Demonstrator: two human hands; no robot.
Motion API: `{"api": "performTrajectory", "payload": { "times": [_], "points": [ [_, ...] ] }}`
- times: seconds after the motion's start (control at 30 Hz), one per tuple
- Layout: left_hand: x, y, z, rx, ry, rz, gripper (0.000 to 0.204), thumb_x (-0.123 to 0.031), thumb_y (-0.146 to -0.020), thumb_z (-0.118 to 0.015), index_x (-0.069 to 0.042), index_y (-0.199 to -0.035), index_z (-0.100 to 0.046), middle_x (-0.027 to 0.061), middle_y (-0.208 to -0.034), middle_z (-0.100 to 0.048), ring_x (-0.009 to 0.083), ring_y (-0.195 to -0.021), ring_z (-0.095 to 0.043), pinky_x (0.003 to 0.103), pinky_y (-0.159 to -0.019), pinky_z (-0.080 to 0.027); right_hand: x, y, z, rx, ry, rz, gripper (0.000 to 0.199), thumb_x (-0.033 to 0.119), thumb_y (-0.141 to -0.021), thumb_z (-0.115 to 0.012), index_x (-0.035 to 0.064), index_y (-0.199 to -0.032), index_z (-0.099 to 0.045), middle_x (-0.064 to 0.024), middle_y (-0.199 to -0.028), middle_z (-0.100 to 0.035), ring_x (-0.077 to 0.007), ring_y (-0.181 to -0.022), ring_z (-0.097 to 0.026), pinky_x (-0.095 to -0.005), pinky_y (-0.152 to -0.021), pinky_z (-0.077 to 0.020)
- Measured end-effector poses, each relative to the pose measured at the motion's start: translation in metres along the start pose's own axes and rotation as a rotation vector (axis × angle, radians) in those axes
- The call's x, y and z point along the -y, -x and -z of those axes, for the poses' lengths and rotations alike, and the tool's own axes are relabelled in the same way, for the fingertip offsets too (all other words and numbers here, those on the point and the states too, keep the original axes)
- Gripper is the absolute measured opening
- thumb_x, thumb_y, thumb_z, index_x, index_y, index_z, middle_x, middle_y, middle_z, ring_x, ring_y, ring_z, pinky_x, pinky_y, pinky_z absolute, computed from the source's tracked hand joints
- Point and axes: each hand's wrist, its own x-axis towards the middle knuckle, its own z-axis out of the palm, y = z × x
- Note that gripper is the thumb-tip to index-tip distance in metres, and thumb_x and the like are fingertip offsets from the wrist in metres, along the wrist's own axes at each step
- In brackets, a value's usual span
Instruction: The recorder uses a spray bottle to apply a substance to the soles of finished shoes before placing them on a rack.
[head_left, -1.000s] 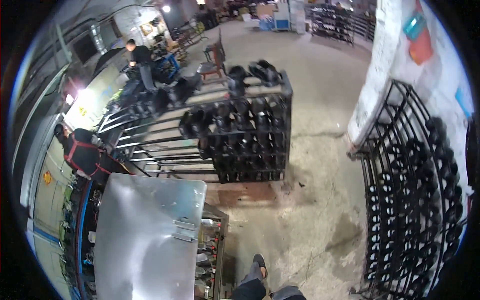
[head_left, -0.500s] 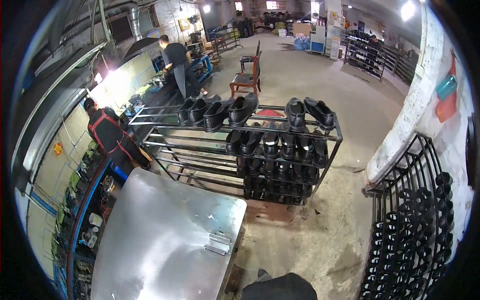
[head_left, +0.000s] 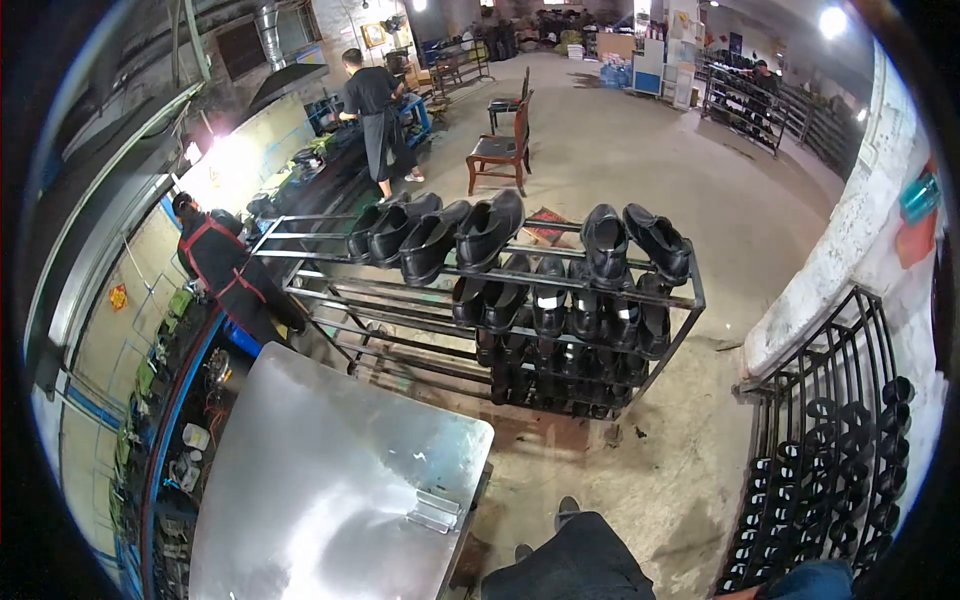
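Note:
My left hand is out of view. At the lower right edge a blue sleeve (head_left: pixel 815 580) comes in, with a sliver of my right hand (head_left: pixel 738 594) beside it; its fingers are cut off by the edge. That arm is nearest a rack (head_left: pixel 868 300) of black shoes against the right wall. Ahead of me a black metal rack (head_left: pixel 688 310) carries black leather shoes (head_left: pixel 490 230) on its top and on several lower tiers, mostly at its right end. My dark-clothed leg and shoe (head_left: pixel 568 508) show below. No held thing is visible.
A shiny metal-topped table (head_left: pixel 330 450) with a small metal bracket (head_left: pixel 434 511) stands at my left front. Beyond it one person in red straps (head_left: pixel 225 265) and another in an apron (head_left: pixel 375 110) work along a bench. Wooden chairs (head_left: pixel 500 148) stand behind the rack. A white pillar (head_left: pixel 830 235) rises at right.
The shoe rack looks nearer and slightly lower right. My shoe and leg reach further forward. A blue sleeve has come in at lower right. The aproned person has straightened up.

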Motion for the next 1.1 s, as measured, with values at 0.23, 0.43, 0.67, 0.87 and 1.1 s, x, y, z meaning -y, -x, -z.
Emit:
{"api": "performTrajectory", "payload": {
  "times": [0.23, 0.43, 0.67, 0.87, 1.1],
  "points": [
    [-0.063, -0.014, 0.062, -0.045, 0.044, 0.03, 0.038, -0.036, -0.104, -0.057, -0.003, -0.114, -0.074, 0.0196, -0.111, -0.075, 0.0326, -0.105, -0.071, 0.048, -0.091, -0.054, -0.08, -0.027, 0.04, -0.024, 0.063, 0.069, 0.035, 0.039, -0.101, -0.063, 0.0067, -0.106, -0.075, -0.0146, -0.099, -0.077, -0.032, -0.089, -0.072, -0.0451, -0.084, -0.0565],
    [-0.104, -0.029, 0.064, -0.118, 0.173, 0.042, 0.038, -0.036, -0.105, -0.057, -0.003, -0.115, -0.074, 0.0191, -0.111, -0.076, 0.0311, -0.104, -0.071, 0.046, -0.091, -0.054, -0.15, -0.045, 0.096, 0.033, 0.16, 0.173, 0.036, 0.039, -0.101, -0.062, 0.0065, -0.107, -0.075, -0.0138, -0.099, -0.077, -0.032, -0.088, -0.072, -0.0454, -0.083, -0.0565],
    [-0.143, -0.02, -0.028, -0.291, 0.502, 0.109, 0.038, -0.035, -0.105, -0.056, -0.003, -0.116, -0.075, 0.0185, -0.11, -0.076, 0.0293, -0.104, -0.072, 0.045, -0.091, -0.055, -0.208, -0.106, 0.17, 0.239, 0.287, 0.449, 0.037, 0.04, -0.101, -0.061, 0.0062, -0.109, -0.075, -0.0128, -0.099, -0.077, -0.0321, -0.087, -0.071, -0.0456, -0.083, -0.0565],
    [-0.183, -0.051, -0.114, -0.436, 0.835, 0.135, 0.038, -0.034, -0.106, -0.056, -0.003, -0.117, -0.075, 0.018, -0.11, -0.077, 0.0278, -0.103, -0.073, 0.043, -0.091, -0.055, -0.252, -0.178, 0.235, 0.461, 0.412, 0.698, 0.038, 0.04, -0.102, -0.06, 0.006, -0.11, -0.075, -0.012, -0.099, -0.078, -0.0321, -0.086, -0.071, -0.0459, -0.082, -0.0564],
    [-0.229, -0.083, -0.168, -0.555, 1.137, 0.156, 0.038, -0.034, -0.106, -0.056, -0.003, -0.117, -0.075, 0.0173, -0.11, -0.077, 0.026, -0.102, -0.073, 0.042, -0.091, -0.055, -0.283, -0.25, 0.28, 0.647, 0.518, 0.932, 0.04, 0.041, -0.102, -0.058, 0.0057, -0.112, -0.075, -0.011, -0.099, -0.078, -0.0321, -0.085, -0.071, -0.0462, -0.082, -0.0564]
  ]
}}
